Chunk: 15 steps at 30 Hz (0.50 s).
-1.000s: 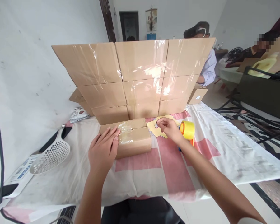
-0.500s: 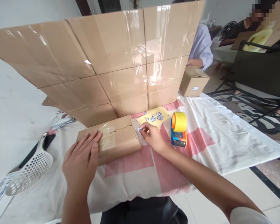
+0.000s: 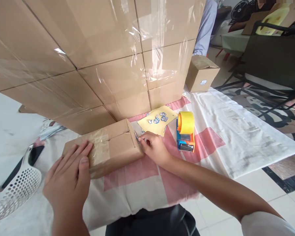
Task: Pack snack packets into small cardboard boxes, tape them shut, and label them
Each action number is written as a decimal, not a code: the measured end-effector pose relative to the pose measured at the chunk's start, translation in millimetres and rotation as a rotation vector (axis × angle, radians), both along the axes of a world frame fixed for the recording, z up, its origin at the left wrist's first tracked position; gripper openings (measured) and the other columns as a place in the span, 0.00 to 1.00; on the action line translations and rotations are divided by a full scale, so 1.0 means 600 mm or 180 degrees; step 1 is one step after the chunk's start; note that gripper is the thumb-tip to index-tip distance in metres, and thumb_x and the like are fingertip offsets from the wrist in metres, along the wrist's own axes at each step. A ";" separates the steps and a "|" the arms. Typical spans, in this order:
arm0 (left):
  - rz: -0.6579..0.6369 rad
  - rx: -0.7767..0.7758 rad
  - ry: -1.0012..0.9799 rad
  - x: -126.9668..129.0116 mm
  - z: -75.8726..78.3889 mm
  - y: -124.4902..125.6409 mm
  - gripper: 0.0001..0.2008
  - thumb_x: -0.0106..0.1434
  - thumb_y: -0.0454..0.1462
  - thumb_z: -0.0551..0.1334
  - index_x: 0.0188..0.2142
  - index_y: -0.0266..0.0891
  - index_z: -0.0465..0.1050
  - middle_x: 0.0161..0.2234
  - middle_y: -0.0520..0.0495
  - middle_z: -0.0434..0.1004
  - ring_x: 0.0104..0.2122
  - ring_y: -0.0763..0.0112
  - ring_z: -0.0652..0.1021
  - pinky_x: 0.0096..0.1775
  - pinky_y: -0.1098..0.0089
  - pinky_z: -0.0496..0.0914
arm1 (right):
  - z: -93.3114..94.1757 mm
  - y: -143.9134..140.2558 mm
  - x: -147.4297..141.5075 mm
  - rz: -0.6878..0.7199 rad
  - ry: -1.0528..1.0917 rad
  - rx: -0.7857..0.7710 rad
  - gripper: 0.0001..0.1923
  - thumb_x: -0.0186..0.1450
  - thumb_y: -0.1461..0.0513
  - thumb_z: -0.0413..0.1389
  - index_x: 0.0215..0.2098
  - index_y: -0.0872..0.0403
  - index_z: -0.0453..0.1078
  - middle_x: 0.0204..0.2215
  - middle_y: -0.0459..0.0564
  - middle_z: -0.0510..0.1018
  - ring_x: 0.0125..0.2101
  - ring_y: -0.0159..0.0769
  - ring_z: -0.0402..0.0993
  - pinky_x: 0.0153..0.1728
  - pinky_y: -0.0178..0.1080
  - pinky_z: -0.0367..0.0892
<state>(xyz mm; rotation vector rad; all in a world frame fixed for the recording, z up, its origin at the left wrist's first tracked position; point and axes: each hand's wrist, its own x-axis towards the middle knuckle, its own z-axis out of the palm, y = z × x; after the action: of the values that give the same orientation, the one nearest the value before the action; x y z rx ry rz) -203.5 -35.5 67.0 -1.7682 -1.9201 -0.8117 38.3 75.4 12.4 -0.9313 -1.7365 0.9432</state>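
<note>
Head view, item: small box [image 3: 105,149], taped on top, on the tablecloth [image 3: 236,131] just before the box wall [image 3: 93,55]. My left hand [image 3: 68,182] lies flat and spread on its near-left end. My right hand [image 3: 153,147], which was over the sticker sheet [image 3: 157,120] a second ago, now pinches a small sticker [image 3: 136,137] against the box's right edge. Tape dispenser [image 3: 185,132] nearby; open cloth to the right.

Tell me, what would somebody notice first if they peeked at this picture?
Probably the big wall of taped cardboard boxes stacked at the back of the table. In front of it, the left hand lies flat on a small brown box, and the right hand presses a little sticker against its end. Just right sits a bright yellow tape dispenser.
</note>
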 end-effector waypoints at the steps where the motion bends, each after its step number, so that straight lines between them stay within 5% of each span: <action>1: 0.0029 0.0002 -0.0036 0.002 0.001 0.000 0.23 0.73 0.40 0.50 0.63 0.59 0.70 0.61 0.57 0.74 0.63 0.63 0.72 0.64 0.58 0.63 | 0.002 -0.002 0.002 0.0039 -0.0037 -0.0015 0.09 0.69 0.65 0.54 0.34 0.51 0.75 0.33 0.47 0.78 0.33 0.35 0.74 0.33 0.37 0.65; 6: 0.0188 -0.0003 -0.0220 0.019 0.009 0.000 0.22 0.74 0.41 0.49 0.62 0.56 0.72 0.61 0.55 0.75 0.64 0.64 0.72 0.64 0.58 0.62 | 0.009 -0.014 0.007 0.0482 -0.0095 -0.0320 0.15 0.66 0.69 0.50 0.35 0.51 0.78 0.33 0.47 0.72 0.33 0.35 0.73 0.34 0.37 0.68; 11: 0.0200 0.0121 -0.0291 0.022 0.012 0.007 0.21 0.74 0.43 0.49 0.58 0.53 0.76 0.58 0.52 0.78 0.62 0.63 0.73 0.63 0.59 0.64 | -0.006 -0.030 -0.007 0.0369 0.0485 -0.0852 0.30 0.64 0.70 0.48 0.61 0.49 0.72 0.57 0.51 0.72 0.56 0.38 0.71 0.50 0.39 0.73; 15: 0.0219 0.0129 -0.0275 0.025 0.013 0.011 0.22 0.74 0.43 0.49 0.57 0.51 0.77 0.57 0.50 0.79 0.62 0.62 0.74 0.62 0.58 0.64 | -0.014 -0.034 -0.014 0.0471 0.0761 -0.1075 0.30 0.63 0.70 0.49 0.61 0.47 0.73 0.62 0.49 0.70 0.64 0.40 0.64 0.59 0.44 0.69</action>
<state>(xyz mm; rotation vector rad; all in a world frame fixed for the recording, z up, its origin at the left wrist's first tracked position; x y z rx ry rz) -188.6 -28.6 74.9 -1.6591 -1.9932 -0.9094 29.7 55.1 3.9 -0.8667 -1.4832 1.4172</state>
